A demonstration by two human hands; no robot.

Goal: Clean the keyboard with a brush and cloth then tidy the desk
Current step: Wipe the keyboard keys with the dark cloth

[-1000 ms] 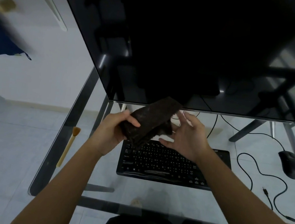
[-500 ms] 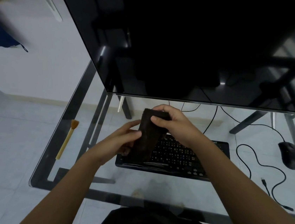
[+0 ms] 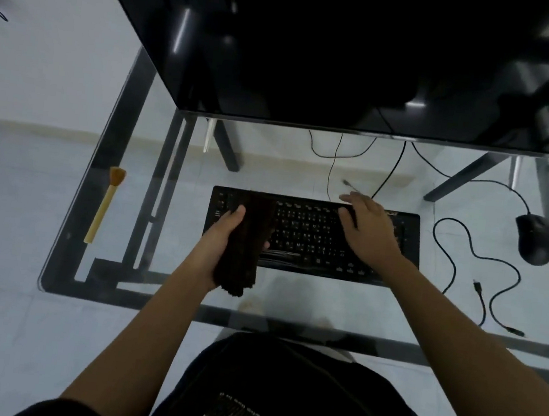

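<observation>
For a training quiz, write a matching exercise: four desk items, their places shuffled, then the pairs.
1. dark folded cloth
2. tan wooden-handled brush
3. black computer mouse
4. black flat keyboard

A. far right of the glass desk
B. under the right hand
C. gripped in the left hand
D. near the desk's left edge

Pairs: 1-C, 2-D, 3-A, 4-B

The cloth (image 3: 251, 239) and left hand (image 3: 220, 241) cover the left keys of the keyboard (image 3: 307, 235); the right hand (image 3: 371, 234) hides keys toward its right end. Key legends are too small to read. The top edge crops the monitor (image 3: 319, 42).
</observation>
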